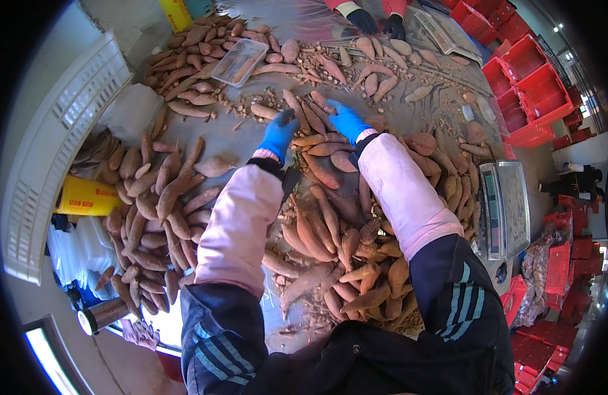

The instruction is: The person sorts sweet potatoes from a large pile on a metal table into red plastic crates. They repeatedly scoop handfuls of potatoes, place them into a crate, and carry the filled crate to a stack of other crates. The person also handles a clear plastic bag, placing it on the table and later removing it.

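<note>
Both my hands wear blue gloves and reach forward over a table heaped with sweet potatoes. My left hand is beside the upper end of a long sweet potato, its fingers curved; whether it grips anything is not clear. My right hand has its fingers at a reddish sweet potato; a firm hold cannot be made out. Between and below the hands lies a large pile of sweet potatoes. A clear plastic tray with a sweet potato in it rests beyond my left hand.
Another heap of sweet potatoes lies left. A weighing scale stands right, a second at the far edge. Across the table are a co-worker's dark-gloved hands. A white plastic crate and yellow container are left; red crates are right.
</note>
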### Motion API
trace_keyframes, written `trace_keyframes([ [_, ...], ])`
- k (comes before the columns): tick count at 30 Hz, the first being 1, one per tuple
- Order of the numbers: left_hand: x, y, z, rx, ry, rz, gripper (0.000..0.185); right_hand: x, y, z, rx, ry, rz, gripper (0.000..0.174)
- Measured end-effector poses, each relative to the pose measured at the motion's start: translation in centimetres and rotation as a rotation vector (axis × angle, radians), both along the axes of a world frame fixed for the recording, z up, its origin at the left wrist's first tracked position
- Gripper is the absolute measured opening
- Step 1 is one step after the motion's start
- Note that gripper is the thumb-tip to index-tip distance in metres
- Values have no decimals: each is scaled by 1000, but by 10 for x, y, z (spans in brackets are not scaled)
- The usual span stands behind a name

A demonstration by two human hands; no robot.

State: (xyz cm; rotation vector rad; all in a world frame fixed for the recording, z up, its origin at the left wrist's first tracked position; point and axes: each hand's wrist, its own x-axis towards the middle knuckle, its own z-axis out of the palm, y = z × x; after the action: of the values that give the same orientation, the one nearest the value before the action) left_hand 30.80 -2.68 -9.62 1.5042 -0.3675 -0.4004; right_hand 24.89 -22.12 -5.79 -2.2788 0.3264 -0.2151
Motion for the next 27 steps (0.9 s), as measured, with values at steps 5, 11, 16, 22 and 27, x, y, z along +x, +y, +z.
trace_keyframes([
  [5,32,-48,-32,143,-32,137,43,4,5,16,251,337,125,39],
  [11,-54,-13,23,-296,370,-163,49,-58,42,34,990,256,46,39],
  [16,-149,44,68,-628,726,-226,61,-132,80,67,403,-1,363,50],
  [22,-227,102,67,-881,1091,-187,54,-170,96,88,-227,-149,721,54],
  [27,-205,184,84,-1001,844,-12,52,-97,9,74,-190,-19,322,33],
])
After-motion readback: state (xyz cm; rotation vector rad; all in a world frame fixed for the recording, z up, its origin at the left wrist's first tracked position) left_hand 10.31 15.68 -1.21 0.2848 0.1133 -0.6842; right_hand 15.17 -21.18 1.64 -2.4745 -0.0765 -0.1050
